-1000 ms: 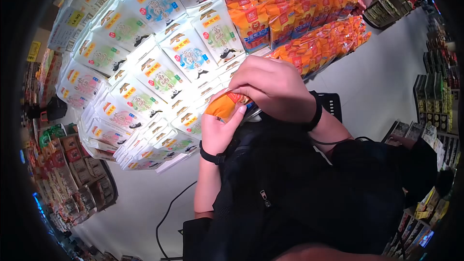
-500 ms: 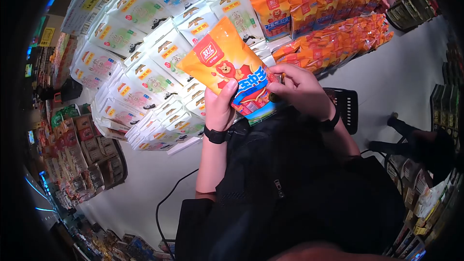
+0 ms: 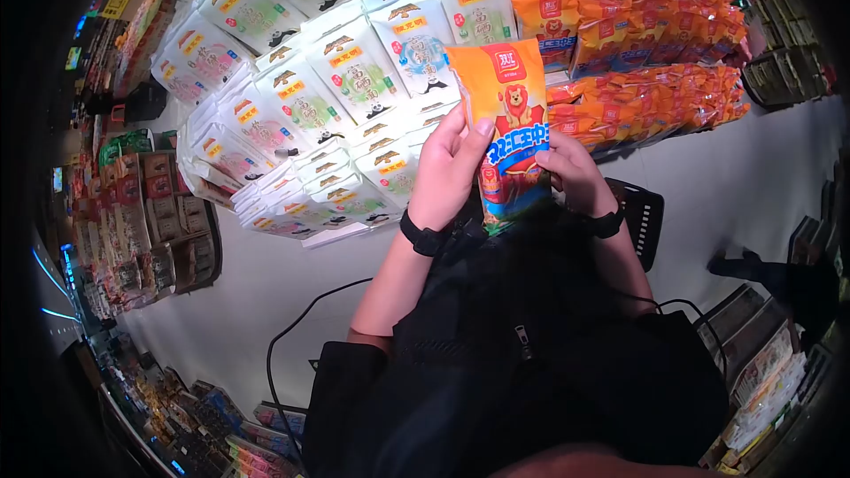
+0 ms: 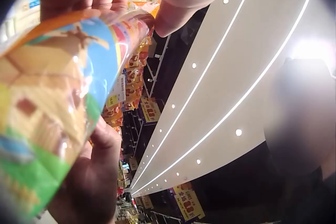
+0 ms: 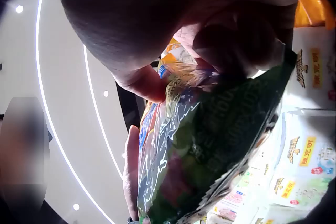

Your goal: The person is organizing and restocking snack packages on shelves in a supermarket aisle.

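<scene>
An orange bag (image 3: 506, 88) with a red label, a cartoon lion and blue lettering stands nearly upright between both hands in the head view. On its left edge the left hand (image 3: 450, 164) grips it, thumb on the front and fingers behind. The right hand (image 3: 577, 175) pinches the lower right side, its thumb on the front. A printed side of the bag (image 4: 47, 98) fills the left of the left wrist view. In the right wrist view the bag's dark green end (image 5: 210, 145) hangs below the right hand (image 5: 173, 19).
Stacked white packets (image 3: 350, 75) lie beyond the left hand, with piled orange bags (image 3: 637, 106) beyond the right. A black slotted object (image 3: 639, 221) is by the right forearm. A cable (image 3: 274, 345) runs over the floor at left. Another person's leg (image 3: 770, 276) shows at right.
From folded down under both hands, the bag has come into full view and turned more upright, its front facing the head camera. The right hand has moved to its lower right side.
</scene>
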